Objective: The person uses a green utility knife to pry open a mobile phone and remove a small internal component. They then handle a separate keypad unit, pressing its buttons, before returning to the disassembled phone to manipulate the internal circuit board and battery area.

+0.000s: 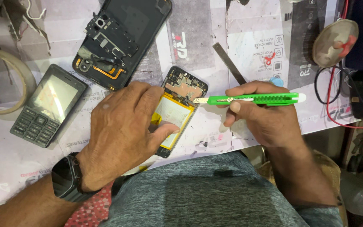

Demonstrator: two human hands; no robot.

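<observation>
An opened smartphone (184, 89) lies at the table's front edge, its circuit board bare at the far end and a yellow-edged white battery (171, 113) inside. My left hand (122, 130) presses down on the phone, thumb across the battery. My right hand (259, 113) grips a green utility knife (257, 99). Its short blade points left and touches the phone's right edge near the board.
A second opened phone back (122, 40) lies at the far middle. A grey keypad phone (49, 111) sits left, beside a tape roll (5, 80). A metal strip (229, 63), a round disc (336, 42) and red and black wires (336, 109) are to the right.
</observation>
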